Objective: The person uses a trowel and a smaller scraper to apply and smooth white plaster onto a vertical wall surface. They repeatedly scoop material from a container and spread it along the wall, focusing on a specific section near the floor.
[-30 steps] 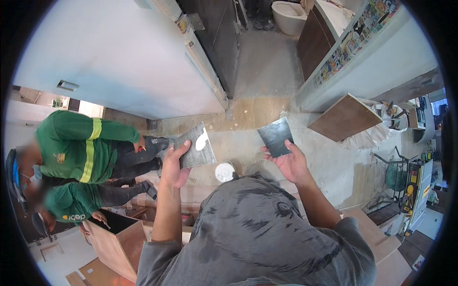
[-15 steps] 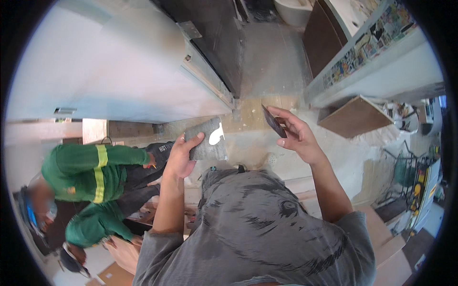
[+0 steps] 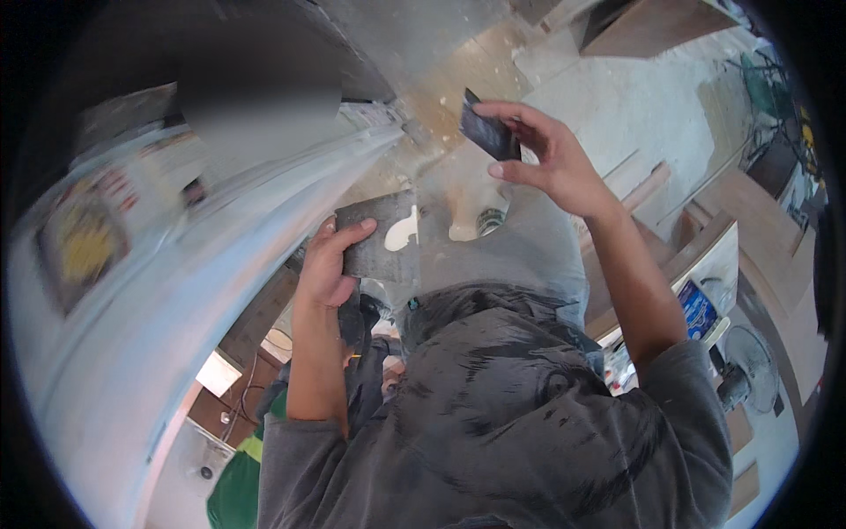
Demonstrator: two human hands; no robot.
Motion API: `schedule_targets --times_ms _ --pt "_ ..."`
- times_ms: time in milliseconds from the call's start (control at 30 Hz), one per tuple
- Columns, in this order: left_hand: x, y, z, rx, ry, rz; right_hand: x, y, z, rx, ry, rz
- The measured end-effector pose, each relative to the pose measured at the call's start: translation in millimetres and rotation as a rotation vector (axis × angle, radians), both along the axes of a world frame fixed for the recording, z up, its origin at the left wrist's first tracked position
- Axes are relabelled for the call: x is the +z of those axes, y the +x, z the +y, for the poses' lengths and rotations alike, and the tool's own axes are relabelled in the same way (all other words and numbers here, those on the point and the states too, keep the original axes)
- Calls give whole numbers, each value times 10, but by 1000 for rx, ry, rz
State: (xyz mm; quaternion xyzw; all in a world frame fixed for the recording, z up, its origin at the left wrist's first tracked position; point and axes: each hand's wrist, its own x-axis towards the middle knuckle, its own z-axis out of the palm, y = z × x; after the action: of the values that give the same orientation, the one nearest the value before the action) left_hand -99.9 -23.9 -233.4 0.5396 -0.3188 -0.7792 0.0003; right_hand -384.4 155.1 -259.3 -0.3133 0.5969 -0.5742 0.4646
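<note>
My left hand grips a flat grey plate by its left edge, thumb on top. A smooth white blob of what looks like putty lies near the plate's right edge. Higher up and to the right, my right hand pinches a thin dark scraper blade between thumb and fingers. The blade is tilted, apart from the plate, and its lower edge is partly behind my fingers.
A pale wall, smeared by motion, runs along the left. A person's green clothing shows at lower left. On the right are a fan and wooden boards. A brown panel stands at the far right.
My view has swung round, bringing the fan into sight and leaving most of the two people in green out of it. The scraper blade now shows more of its face. Both hands keep their holds.
</note>
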Motion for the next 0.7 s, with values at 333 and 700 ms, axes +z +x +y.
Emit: schedule_targets --times_ms 333,700 --pt "-2669 -279 -256 -69 179 -46 -3053 -216 -840 -82 284 316" --pt "-4592 -398 -209 -263 277 67 -4500 -454 -1242 152 222 678"
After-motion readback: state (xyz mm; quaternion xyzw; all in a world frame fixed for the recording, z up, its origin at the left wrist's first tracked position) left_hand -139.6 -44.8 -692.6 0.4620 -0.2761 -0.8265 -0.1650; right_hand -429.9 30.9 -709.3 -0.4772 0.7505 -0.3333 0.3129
